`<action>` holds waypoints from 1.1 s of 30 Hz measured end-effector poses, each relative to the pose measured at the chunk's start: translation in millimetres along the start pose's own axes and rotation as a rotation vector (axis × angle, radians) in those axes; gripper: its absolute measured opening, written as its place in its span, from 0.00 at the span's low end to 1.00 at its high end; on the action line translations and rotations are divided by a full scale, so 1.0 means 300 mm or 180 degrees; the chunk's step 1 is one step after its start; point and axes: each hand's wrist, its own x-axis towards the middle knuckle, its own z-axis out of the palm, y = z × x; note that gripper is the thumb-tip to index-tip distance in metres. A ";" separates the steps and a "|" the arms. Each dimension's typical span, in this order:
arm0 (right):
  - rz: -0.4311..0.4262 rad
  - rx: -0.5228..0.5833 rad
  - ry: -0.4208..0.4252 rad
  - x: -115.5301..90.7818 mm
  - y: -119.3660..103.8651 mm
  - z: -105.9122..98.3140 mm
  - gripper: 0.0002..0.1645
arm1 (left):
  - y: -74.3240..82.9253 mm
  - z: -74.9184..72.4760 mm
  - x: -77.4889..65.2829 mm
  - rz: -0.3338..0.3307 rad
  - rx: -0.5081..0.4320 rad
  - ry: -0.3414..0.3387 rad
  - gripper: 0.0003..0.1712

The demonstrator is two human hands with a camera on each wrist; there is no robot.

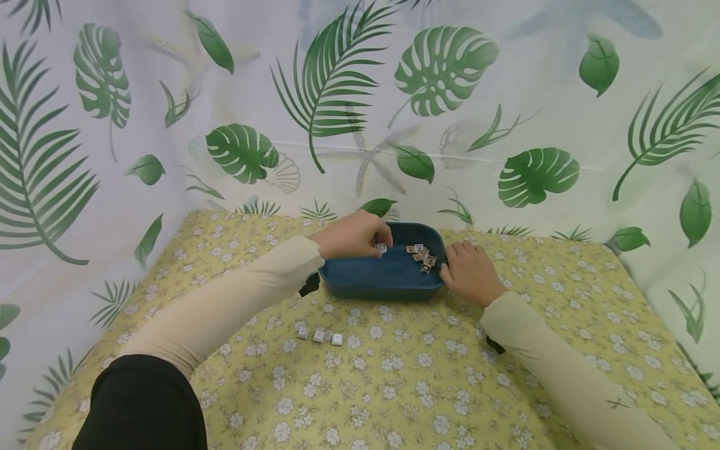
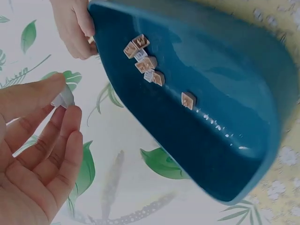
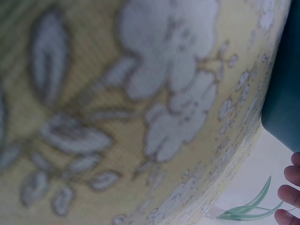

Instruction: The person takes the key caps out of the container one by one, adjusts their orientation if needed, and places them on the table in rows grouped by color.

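My left hand [image 1: 351, 237] is over the left part of a blue tray [image 1: 382, 292]. Thumb and fingertips pinch a small whitish keycap [image 2: 64, 97], seen beside the tray's rim in the left wrist view. Several keycaps [image 1: 425, 259], brown and white, lie bunched at the tray's right end, and one brown keycap [image 2: 188, 101] sits apart from them. At the tray's right end, my right hand [image 1: 474, 273] rests with its fingers against the rim. Only some of its fingertips [image 3: 290, 193] show in the right wrist view, beside the tray's wall.
Three white keycaps [image 1: 319, 336] stand in a short row on the yellow flowered tablecloth [image 1: 394, 375], in front of the tray. Behind the table hangs a white cloth [image 1: 349, 181] printed with green leaves.
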 end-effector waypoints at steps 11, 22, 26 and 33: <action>-0.0014 0.0032 0.0030 -0.002 0.005 0.008 0.17 | 0.000 0.073 -0.152 0.0093 -0.0517 0.0227 0.06; -0.0003 0.0045 0.0002 0.001 0.003 0.006 0.18 | -0.040 0.154 -0.249 -0.0013 -0.1089 0.0484 0.11; 0.0004 0.0052 -0.0011 0.002 0.002 0.005 0.18 | -0.057 0.173 -0.283 -0.0014 -0.1174 0.0516 0.13; 0.0011 0.0043 -0.0013 0.003 0.002 0.008 0.18 | -0.084 0.206 -0.326 -0.0150 -0.1139 0.0503 0.10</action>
